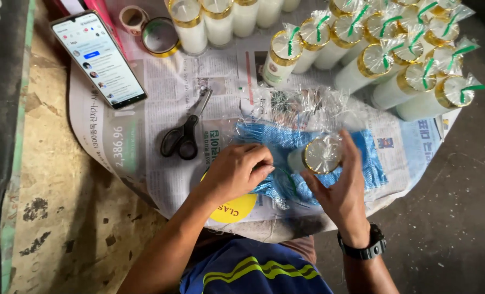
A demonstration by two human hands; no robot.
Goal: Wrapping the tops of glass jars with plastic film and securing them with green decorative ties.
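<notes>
Gold-lidded white candle (pixel 314 157) lies on blue mesh (pixel 286 142), under clear wrap. Right hand (pixel 340 188) cups it, fingers apart; left hand (pixel 237 171) is pinched together beside it. Beyond: scissors (pixel 183 136), phone (pixel 98 59), wrapped candles (pixel 405 60).

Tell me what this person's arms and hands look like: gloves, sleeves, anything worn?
Both hands are bare, with no gloves or rings visible. The left hand and its forearm carry nothing. The right hand has a black wristwatch with a chunky strap at the wrist. No sleeves reach the forearms; below them shows blue clothing with yellow-green stripes.
</notes>
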